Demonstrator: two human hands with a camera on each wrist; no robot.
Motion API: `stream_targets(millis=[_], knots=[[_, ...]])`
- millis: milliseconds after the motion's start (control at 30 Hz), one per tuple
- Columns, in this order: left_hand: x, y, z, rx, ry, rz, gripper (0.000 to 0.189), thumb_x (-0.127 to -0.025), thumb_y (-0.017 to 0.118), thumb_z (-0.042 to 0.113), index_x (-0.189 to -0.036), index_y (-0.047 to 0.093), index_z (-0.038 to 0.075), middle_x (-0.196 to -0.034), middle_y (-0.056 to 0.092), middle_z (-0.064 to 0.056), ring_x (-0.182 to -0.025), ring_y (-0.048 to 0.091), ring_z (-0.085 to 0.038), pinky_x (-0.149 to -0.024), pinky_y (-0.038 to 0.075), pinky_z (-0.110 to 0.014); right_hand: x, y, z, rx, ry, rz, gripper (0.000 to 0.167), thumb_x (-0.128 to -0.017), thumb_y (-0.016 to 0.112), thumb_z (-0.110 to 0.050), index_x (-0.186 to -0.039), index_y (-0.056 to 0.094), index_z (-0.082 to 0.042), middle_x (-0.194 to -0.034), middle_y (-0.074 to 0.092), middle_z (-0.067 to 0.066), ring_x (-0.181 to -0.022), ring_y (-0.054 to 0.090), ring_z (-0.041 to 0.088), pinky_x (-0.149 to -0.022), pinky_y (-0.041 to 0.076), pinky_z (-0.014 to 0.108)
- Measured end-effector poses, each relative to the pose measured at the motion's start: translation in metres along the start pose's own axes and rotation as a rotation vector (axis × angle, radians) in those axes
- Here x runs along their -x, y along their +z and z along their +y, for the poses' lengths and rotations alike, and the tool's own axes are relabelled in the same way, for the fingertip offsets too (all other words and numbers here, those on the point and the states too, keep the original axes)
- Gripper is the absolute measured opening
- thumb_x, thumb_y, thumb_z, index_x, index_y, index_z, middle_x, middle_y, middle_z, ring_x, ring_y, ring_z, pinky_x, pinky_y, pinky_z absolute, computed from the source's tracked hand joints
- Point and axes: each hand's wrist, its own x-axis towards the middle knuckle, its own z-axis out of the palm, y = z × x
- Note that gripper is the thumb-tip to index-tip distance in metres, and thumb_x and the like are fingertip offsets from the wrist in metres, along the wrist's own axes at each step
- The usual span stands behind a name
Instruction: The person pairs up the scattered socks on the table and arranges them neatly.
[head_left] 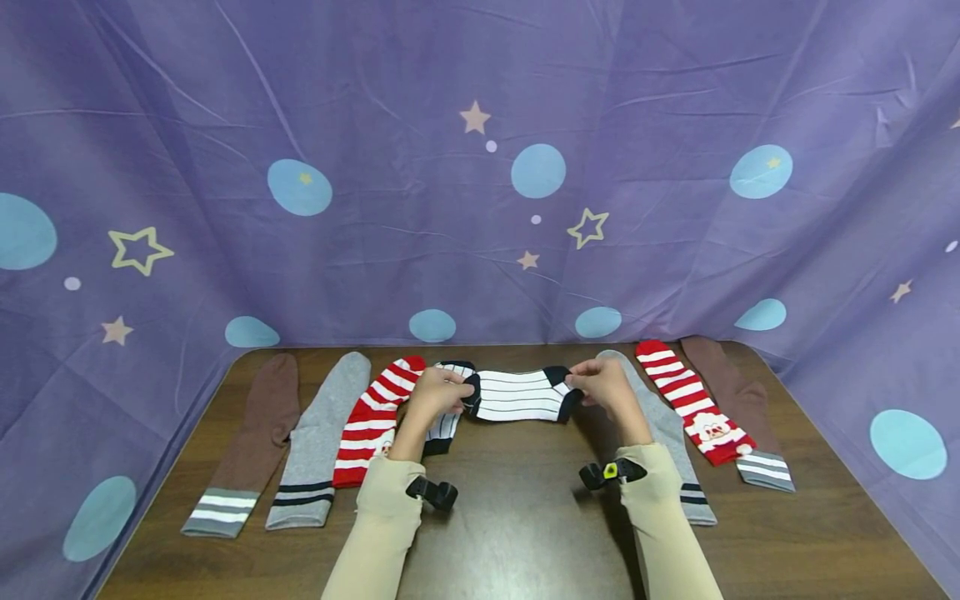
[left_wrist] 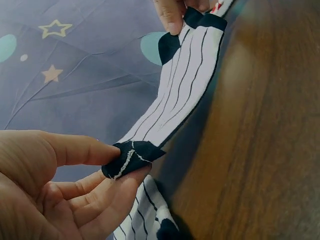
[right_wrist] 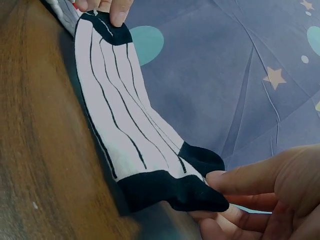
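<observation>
- Left grip [head_left: 437, 392]: thumb and fingers closed on one black end of the striped sock [head_left: 517, 396].
- Right grip [head_left: 602, 383]: pinches the other end, some fingers hidden behind cloth.
- The sock spans between them, above the bench [head_left: 517, 517].
- Second striped sock [head_left: 444, 427]: partly covered by the left grip.
- Left red sock [head_left: 371, 423]: print mostly hidden by the arm.
- Right grey sock [head_left: 660, 417]: partly hidden.

Text, labels, brands, numbers, signs: none readable | right wrist: yellow patch [head_left: 611, 472] on the black strap [head_left: 634, 470], its dark mark too small to read
</observation>
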Motion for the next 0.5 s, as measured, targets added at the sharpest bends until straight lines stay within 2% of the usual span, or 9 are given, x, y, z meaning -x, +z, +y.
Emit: stream_targets(millis=[133,233,367,500], knots=[[0.0006,0.0006,0.0008,-0.114,-0.001,0.05,0.023,-0.085,0.077,0.011,-0.101,0.074,-0.004,-0.073,0.072,-0.009,-0.053,0.061,-0.007,-0.059,0.059,-0.026,-0.0004,0.0009,0.0007,0.002,-0.003,-0.005,0.022,-0.092,0.07,-0.005,-0.106,0.068,0.012,-0.076,0.066,-0.001,-0.064,0.053,0.01,-0.054,0.053,0.023],[0.0005,0.0006,0.001,-0.184,0.005,0.065,0.024,-0.084,0.079,0.015,-0.101,0.076,-0.002,-0.068,0.073,-0.008,-0.051,0.061,-0.007,-0.056,0.055,-0.024,-0.0015,0.0016,0.0025,-0.004,-0.014,-0.001,0.022,-0.092,0.07,-0.004,-0.105,0.068,0.013,-0.075,0.065,-0.003,-0.063,0.052,0.009,-0.053,0.053,0.022],[-0.0002,0.0009,0.0002,-0.223,0.023,0.066,0.023,-0.083,0.078,0.013,-0.1,0.077,-0.002,-0.064,0.072,-0.006,-0.049,0.06,-0.005,-0.049,0.046,-0.018,-0.004,0.0027,0.0059,-0.007,-0.024,0.006,0.02,-0.091,0.069,-0.002,-0.104,0.068,0.013,-0.074,0.065,-0.002,-0.063,0.052,0.009,-0.053,0.053,0.023],[0.0001,0.0017,0.0005,-0.239,0.029,0.067,0.02,-0.083,0.077,0.011,-0.099,0.078,-0.002,-0.063,0.072,-0.006,-0.047,0.058,-0.004,-0.048,0.043,-0.017,-0.0041,0.0031,0.0071,-0.001,-0.031,0.006,0.019,-0.09,0.069,0.0,-0.103,0.068,0.014,-0.076,0.068,0.003,-0.063,0.053,0.011,-0.053,0.055,0.025]])
